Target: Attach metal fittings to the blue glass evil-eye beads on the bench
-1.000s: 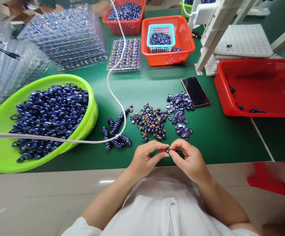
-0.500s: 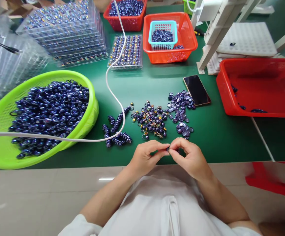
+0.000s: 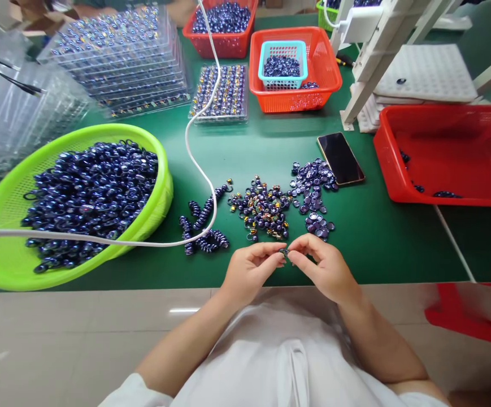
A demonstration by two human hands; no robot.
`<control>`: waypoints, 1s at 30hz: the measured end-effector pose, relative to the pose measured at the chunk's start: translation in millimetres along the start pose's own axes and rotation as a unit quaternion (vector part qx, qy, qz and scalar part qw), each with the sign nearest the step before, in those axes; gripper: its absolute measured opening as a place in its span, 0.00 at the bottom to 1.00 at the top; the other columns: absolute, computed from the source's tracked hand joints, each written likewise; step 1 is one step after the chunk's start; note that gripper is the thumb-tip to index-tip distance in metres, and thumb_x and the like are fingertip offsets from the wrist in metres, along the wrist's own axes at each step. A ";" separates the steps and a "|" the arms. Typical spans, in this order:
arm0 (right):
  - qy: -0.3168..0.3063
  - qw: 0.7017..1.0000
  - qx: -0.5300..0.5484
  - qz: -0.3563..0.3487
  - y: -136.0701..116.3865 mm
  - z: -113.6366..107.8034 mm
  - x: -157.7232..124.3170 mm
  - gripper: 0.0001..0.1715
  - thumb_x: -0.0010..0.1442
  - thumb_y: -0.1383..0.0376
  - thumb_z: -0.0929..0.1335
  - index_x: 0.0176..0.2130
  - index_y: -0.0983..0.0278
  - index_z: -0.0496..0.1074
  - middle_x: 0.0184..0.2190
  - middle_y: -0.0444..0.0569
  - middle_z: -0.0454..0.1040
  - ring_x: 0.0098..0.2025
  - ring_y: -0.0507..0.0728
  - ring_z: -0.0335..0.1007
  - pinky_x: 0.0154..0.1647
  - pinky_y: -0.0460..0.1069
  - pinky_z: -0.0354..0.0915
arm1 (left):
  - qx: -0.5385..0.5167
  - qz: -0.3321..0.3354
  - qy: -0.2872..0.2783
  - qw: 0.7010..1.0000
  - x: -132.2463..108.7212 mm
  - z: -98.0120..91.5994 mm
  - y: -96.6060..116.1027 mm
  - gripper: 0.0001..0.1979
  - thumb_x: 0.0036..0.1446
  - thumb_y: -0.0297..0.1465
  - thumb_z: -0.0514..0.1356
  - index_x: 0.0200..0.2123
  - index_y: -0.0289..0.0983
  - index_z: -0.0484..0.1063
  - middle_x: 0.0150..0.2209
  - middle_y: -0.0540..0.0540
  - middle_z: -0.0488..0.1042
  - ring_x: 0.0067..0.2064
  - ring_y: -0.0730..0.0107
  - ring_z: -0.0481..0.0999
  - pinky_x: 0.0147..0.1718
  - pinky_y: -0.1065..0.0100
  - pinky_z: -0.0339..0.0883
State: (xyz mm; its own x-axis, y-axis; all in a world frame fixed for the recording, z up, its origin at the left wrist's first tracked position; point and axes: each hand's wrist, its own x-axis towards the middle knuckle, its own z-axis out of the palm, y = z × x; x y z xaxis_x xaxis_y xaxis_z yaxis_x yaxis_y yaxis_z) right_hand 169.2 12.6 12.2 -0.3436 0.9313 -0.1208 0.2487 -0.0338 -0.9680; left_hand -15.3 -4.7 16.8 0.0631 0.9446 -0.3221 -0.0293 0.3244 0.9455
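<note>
Between my fingertips, over the near edge of the green table, is a small dark shiny piece (image 3: 285, 251), mostly covered by the fingers. My left hand (image 3: 251, 270) pinches it from the left, thumb against forefinger. From the other side my right hand (image 3: 324, 265) pinches it too. Just beyond the hands lies a pile of dark and gold ring-shaped pieces (image 3: 264, 206). To its right is a heap of dark disc-shaped caps (image 3: 313, 181). Rows of nested dark rings (image 3: 205, 212) lie to the left.
A green basket (image 3: 166, 186) full of dark looped pieces stands left, crossed by a white cable (image 3: 194, 161). Clear trays (image 3: 143, 85) are stacked behind. A phone (image 3: 340, 158) lies near the caps. Red bins (image 3: 440, 200) and an orange basket (image 3: 296, 103) stand around.
My hands have shifted slightly left and up with the small dark piece, which now shows a little more between the fingertips. The whole view has moved slightly.
</note>
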 end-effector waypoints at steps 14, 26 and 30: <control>0.075 0.982 -0.059 -0.165 21.1 4.8 -14.8 0.10 0.62 0.70 0.70 0.43 0.58 0.73 0.37 0.46 0.76 0.40 0.54 0.75 0.42 0.50 0.70 | -0.048 -0.029 0.011 0.998 7.9 5.4 -3.1 0.05 0.46 0.30 0.68 0.28 0.34 0.79 0.23 0.48 0.77 0.25 0.73 0.73 0.26 0.72 0.68; 0.170 0.939 -0.179 -0.240 22.3 18.1 -11.4 0.13 0.61 0.70 0.70 0.46 0.57 0.70 0.38 0.49 0.75 0.40 0.57 0.74 0.40 0.53 0.72 | -0.034 -0.019 0.038 0.998 6.5 19.1 -5.5 0.07 0.49 0.30 0.67 0.33 0.34 0.80 0.29 0.46 0.81 0.29 0.71 0.77 0.30 0.73 0.72; 0.191 0.932 -0.185 -0.245 25.0 18.0 -11.1 0.11 0.62 0.70 0.70 0.44 0.57 0.70 0.36 0.49 0.75 0.39 0.57 0.74 0.39 0.53 0.72 | -0.042 -0.029 0.035 0.998 6.9 21.4 -6.4 0.09 0.50 0.31 0.68 0.35 0.33 0.80 0.29 0.46 0.81 0.29 0.71 0.78 0.30 0.72 0.74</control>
State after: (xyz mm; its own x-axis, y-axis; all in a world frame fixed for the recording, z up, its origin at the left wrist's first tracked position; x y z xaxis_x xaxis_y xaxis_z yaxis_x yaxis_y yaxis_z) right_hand 162.9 -5.1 -14.7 -0.1676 0.8651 0.4727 0.4662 0.4920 -0.7352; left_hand 6.7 -1.3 9.5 -0.0017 0.9246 -0.3810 -0.1120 0.3785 0.9188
